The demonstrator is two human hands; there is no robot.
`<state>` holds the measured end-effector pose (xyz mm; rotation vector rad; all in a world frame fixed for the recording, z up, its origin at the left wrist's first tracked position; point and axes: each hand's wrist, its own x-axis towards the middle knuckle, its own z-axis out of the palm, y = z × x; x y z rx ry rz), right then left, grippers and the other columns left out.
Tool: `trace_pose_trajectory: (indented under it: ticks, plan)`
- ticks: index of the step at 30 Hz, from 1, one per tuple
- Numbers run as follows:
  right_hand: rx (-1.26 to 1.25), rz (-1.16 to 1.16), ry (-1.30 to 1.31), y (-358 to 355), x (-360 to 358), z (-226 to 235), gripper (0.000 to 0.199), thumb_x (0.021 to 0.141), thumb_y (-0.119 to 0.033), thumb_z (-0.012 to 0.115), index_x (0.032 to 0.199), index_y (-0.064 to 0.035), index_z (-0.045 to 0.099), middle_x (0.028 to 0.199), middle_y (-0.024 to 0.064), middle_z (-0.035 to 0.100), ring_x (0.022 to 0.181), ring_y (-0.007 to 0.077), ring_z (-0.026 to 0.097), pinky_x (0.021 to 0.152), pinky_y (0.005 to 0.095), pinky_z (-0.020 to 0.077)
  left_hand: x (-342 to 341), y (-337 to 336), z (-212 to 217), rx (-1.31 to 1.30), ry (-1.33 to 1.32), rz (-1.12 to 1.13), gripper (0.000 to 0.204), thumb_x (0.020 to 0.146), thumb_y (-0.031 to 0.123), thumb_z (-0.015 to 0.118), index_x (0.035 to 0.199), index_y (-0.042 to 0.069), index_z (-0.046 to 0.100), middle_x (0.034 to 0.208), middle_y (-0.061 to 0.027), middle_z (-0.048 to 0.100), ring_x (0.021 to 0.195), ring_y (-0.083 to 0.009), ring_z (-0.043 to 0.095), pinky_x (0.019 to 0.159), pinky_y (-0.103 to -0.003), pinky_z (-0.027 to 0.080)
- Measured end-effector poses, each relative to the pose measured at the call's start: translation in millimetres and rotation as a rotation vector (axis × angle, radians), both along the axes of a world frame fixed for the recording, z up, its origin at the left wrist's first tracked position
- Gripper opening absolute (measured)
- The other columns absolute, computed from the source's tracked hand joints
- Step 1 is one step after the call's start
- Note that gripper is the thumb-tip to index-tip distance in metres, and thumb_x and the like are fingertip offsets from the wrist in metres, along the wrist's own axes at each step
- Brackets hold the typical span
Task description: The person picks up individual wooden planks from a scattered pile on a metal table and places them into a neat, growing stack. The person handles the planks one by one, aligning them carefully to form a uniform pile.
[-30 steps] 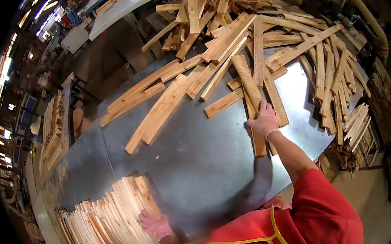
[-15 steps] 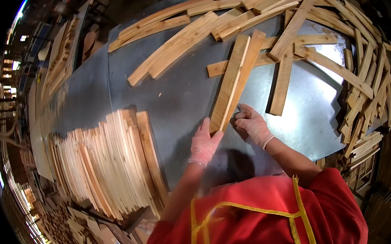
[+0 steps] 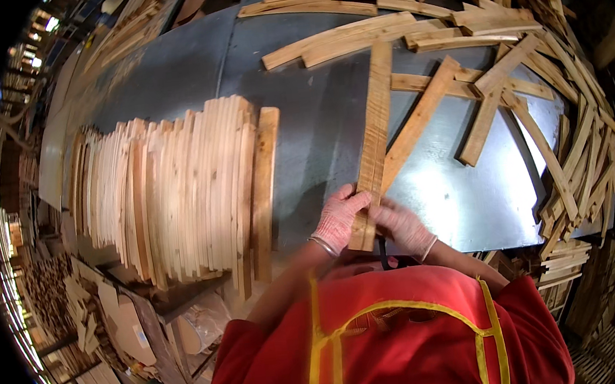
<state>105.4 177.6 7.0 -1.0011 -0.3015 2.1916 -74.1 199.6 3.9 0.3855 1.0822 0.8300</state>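
Note:
Both my hands wear pale gloves. My left hand [image 3: 341,220] is closed around the lower left edge of a long, flat wooden board [image 3: 375,126], which slants away from me over the metal table. My right hand [image 3: 405,228], smeared by motion, is curled against the right edge of that same board near its close end. A small dark thing [image 3: 383,250] shows just below those fingers, too little of it visible to name. Beside the held board, a second board [image 3: 422,118] runs off to the upper right, its near end hidden behind the first.
A tight row of pale wooden strips [image 3: 182,197] covers the table's left side. Loose boards [image 3: 359,35] lie along the far edge. A messy heap [image 3: 585,158] of boards fills the right side of the grey metal tabletop [image 3: 308,125].
The held board has come nearer my body and separated from the second board, which now lies to its right. My right hand has moved in against the held board's edge. The view has shifted.

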Motion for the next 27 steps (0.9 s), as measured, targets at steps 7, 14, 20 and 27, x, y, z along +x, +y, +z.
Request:
trace_pose_trajectory:
  ticks: [7,14,20,27]
  plan:
    - [0.049,0.151,-0.074,-24,-31,-7,0.046,0.1,-0.009,0.07,0.143,-0.0015,0.057,0.127,0.0101,0.071,0.111,0.0225,0.07,0.097,0.0366,0.0585,-96,-18,27,0.308,1.61,-0.743,0.08,0.094,0.064,0.063,0.154,0.012,0.052,0.149,-0.0127,0.059,0.138,-0.0358,0.053,0.116,-0.056,0.038]
    - [-0.011,0.093,-0.325,-41,-3,-15,0.038,0.098,-0.018,0.076,0.131,-0.006,0.064,0.109,0.0064,0.073,0.095,0.0176,0.068,0.078,0.0351,0.0571,-202,-71,13,0.669,1.927,-0.717,0.072,0.084,0.034,0.076,0.146,0.006,0.052,0.147,-0.011,0.052,0.14,-0.0384,0.045,0.119,-0.055,0.035]
    - [0.865,-0.122,-1.208,163,144,81,0.055,0.095,-0.037,0.078,0.136,-0.0022,0.066,0.113,0.0077,0.072,0.108,0.0207,0.071,0.094,0.0368,0.0567,-219,-69,-27,0.428,1.983,-0.567,0.066,0.086,0.012,0.067,0.15,0.008,0.049,0.151,-0.0139,0.049,0.14,-0.0353,0.047,0.114,-0.049,0.042]
    - [0.783,-0.644,-1.444,263,320,81,0.069,0.099,-0.042,0.07,0.149,0.0024,0.053,0.127,0.0232,0.069,0.12,0.0304,0.066,0.099,0.0434,0.0538,-124,-41,-38,0.667,2.082,-0.606,0.072,0.088,0.032,0.069,0.152,0.005,0.049,0.158,-0.0171,0.045,0.144,-0.0378,0.043,0.117,-0.054,0.037]
